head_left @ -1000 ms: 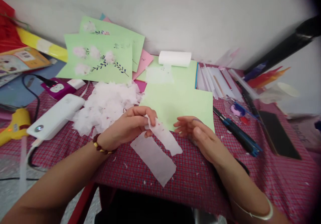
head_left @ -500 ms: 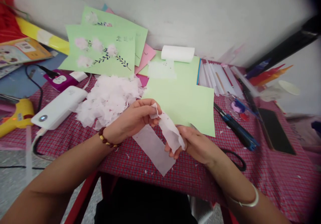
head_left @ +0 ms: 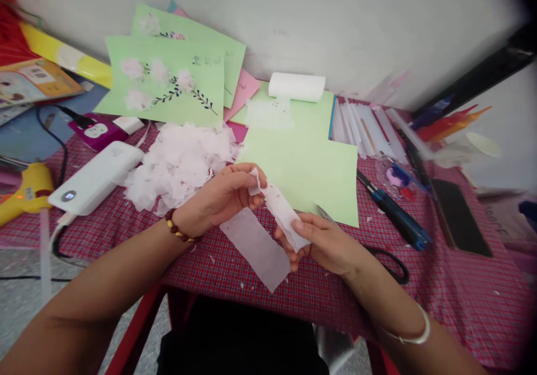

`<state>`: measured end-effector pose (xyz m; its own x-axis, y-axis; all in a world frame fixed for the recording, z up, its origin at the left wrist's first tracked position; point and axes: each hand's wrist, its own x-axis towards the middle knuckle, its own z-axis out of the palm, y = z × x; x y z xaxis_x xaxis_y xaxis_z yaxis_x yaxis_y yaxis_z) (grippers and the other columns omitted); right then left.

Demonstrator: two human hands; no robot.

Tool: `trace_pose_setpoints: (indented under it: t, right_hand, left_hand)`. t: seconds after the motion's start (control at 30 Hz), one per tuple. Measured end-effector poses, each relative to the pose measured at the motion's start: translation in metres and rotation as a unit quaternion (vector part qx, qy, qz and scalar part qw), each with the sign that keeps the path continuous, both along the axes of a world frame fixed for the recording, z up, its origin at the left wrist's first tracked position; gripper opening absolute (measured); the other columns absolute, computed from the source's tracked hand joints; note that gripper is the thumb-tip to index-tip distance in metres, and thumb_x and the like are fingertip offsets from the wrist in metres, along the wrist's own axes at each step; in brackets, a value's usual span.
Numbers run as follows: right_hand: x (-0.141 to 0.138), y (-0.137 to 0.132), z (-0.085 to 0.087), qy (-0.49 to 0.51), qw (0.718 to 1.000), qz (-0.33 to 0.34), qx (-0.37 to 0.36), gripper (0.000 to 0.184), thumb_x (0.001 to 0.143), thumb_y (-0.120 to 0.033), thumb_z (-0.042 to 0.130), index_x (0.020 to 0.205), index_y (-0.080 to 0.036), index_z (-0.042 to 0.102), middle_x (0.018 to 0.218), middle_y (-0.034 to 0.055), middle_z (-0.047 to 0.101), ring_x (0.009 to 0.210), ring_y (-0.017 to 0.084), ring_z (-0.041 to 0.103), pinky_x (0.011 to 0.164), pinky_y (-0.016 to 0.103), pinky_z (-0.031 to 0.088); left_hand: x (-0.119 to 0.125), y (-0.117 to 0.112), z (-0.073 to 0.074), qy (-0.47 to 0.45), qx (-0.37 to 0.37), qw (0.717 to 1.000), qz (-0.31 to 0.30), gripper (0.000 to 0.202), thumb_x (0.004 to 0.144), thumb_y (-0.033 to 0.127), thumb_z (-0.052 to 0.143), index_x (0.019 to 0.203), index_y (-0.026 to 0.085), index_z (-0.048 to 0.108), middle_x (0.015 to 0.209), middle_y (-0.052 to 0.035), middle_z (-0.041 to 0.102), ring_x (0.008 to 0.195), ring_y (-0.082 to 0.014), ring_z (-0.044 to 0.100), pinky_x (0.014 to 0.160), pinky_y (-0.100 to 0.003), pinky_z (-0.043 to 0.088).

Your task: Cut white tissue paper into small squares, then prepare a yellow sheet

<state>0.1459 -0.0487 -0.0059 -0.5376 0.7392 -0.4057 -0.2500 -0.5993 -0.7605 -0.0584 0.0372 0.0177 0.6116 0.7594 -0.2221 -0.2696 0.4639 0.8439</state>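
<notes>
Between my two hands stretches a narrow strip of thin white tissue paper (head_left: 277, 204). My left hand (head_left: 232, 193) pinches its upper end, which is crumpled at the fingertips. The lower end is gripped by my right hand (head_left: 321, 240), thumb on top and fingers beneath. Under the strip, a flat pale rectangle of tissue paper (head_left: 258, 252) lies on the checked cloth. Scissors (head_left: 392, 266) lie partly hidden beneath my right hand, with a blade tip and a black handle loop showing. Left of my left hand is a heap of white tissue pieces (head_left: 180, 159).
Green sheets (head_left: 310, 168) lie ahead, with a white paper roll (head_left: 297, 87) behind them. Green cards with paper flowers (head_left: 168, 78) lean at the wall. A power bank (head_left: 98, 176) and yellow glue gun (head_left: 31, 193) are at left; a blue-black cutter (head_left: 400, 218) lies at right.
My right thumb has moved from beside the strip onto its lower end, and the strip now looks flatter and straighter. My left hand keeps its pinch. The view has shifted slightly.
</notes>
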Motion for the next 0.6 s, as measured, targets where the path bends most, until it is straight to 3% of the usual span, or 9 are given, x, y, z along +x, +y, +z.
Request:
trace_pose_setpoints:
  t: [0.17,0.3,0.43,0.6]
  right_hand:
    - [0.0,0.0,0.004,-0.025,1.0,-0.013,-0.009,0.037,0.077,-0.053,0.072,0.08,-0.016,0.069,0.061,-0.0026,0.061,0.05,0.01,0.06,0.05,0.022,0.055]
    - [0.003,-0.001,0.002,-0.034,0.999,-0.013,0.006,0.037,0.08,-0.051,0.071,0.071,-0.015,0.065,0.056,-0.0024,0.061,0.046,0.009,0.058,0.049,0.02,0.051]
    - [0.007,-0.002,-0.001,-0.059,0.998,-0.031,-0.004,0.04,0.077,-0.051,0.073,0.064,-0.015,0.061,0.05,-0.0025,0.059,0.042,0.009,0.055,0.044,0.02,0.049]
    - [0.007,-0.002,0.001,-0.044,0.999,-0.015,-0.009,0.045,0.077,-0.053,0.072,0.057,-0.016,0.057,0.046,-0.0037,0.053,0.038,0.007,0.048,0.041,0.02,0.048]
  left_hand:
    - [-0.002,0.0,0.0,0.002,0.01,1.0,0.001,0.007,0.069,0.02,0.064,0.073,0.014,0.063,0.057,0.0011,0.059,0.049,-0.0077,0.053,0.05,-0.019,0.04]
    - [-0.008,0.003,0.001,0.037,0.043,0.997,0.042,0.017,0.068,0.012,0.065,0.085,0.017,0.065,0.059,0.0041,0.058,0.049,-0.0054,0.048,0.049,-0.017,0.035]
    - [-0.016,0.009,0.003,0.054,0.093,0.992,0.063,0.014,0.068,0.011,0.064,0.082,0.016,0.066,0.058,0.005,0.053,0.048,-0.0043,0.044,0.049,-0.017,0.032]
    - [-0.022,0.012,0.008,0.051,0.095,0.992,0.066,0.011,0.07,0.016,0.064,0.081,0.015,0.067,0.056,0.0047,0.052,0.046,-0.0038,0.042,0.045,-0.017,0.028]
